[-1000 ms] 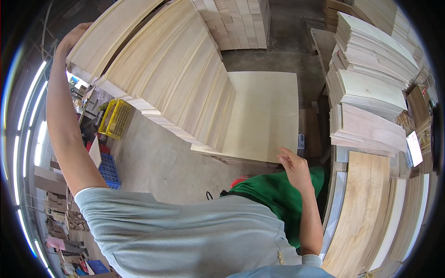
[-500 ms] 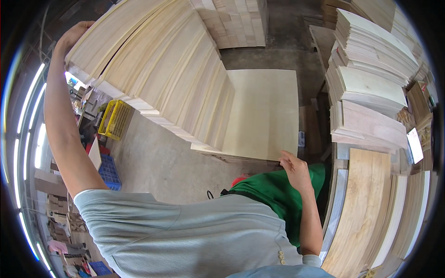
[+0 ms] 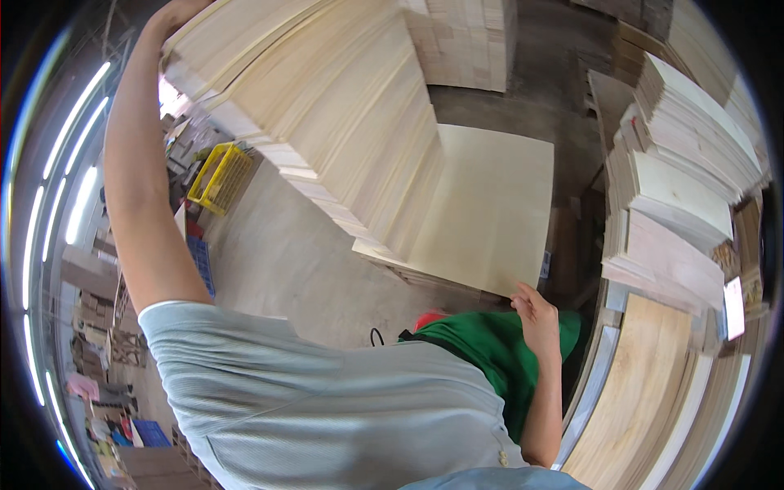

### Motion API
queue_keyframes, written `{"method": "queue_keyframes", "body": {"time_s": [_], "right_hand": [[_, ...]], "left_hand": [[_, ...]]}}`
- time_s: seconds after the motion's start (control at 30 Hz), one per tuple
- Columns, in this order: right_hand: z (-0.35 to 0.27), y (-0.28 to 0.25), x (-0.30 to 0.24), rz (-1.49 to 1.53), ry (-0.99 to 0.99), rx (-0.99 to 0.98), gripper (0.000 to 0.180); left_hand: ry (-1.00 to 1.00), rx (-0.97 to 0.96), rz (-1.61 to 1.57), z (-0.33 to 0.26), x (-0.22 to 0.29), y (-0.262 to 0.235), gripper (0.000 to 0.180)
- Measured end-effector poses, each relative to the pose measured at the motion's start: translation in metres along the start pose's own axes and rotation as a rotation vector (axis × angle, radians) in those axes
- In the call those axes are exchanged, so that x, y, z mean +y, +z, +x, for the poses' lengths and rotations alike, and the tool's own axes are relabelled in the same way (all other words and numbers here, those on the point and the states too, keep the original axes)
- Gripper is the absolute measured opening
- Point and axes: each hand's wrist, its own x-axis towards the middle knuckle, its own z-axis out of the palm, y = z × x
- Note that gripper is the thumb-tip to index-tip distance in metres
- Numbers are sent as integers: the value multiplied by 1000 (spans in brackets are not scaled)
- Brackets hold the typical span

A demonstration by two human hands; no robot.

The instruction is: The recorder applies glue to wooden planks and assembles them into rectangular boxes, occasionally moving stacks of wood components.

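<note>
A tall stack of pale wooden boards (image 3: 327, 106) rises at the upper left, its sheets stepped down toward the middle. My left arm stretches up beside it, and my left hand (image 3: 181, 13) rests at the stack's top far edge; its fingers are mostly hidden. At the foot of the stack lies a wide, bare pale sheet (image 3: 490, 204) on a low pallet (image 3: 433, 278). My right hand (image 3: 536, 322) hovers by the near right corner of that sheet, fingers loosely bent and apart, with nothing visible in them. Below it hangs green cloth (image 3: 474, 343) at my waist.
Along the right stand stacks of thin boards (image 3: 678, 192) and a long wooden plank (image 3: 633, 384). Another block of stacked wood (image 3: 469, 45) stands at the back. A yellow crate (image 3: 220, 180) sits left on the concrete floor (image 3: 286, 237). A person in pink (image 3: 82, 385) is far left.
The whole view has shifted, so the stacks sit farther right in the picture. My left hand is now nearer the upper edge; my right hand stays by the sheet's corner.
</note>
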Motion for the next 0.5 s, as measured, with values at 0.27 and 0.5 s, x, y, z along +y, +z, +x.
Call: {"method": "queue_keyframes", "body": {"time_s": [0.27,0.5], "right_hand": [[0,4,-8,23,33,24,27],[-13,-3,-8,-57,-7,16,25]], "left_hand": [[-202,191,66,-35,49,23,42],[-26,641,414,-149,257,168,35]]}}
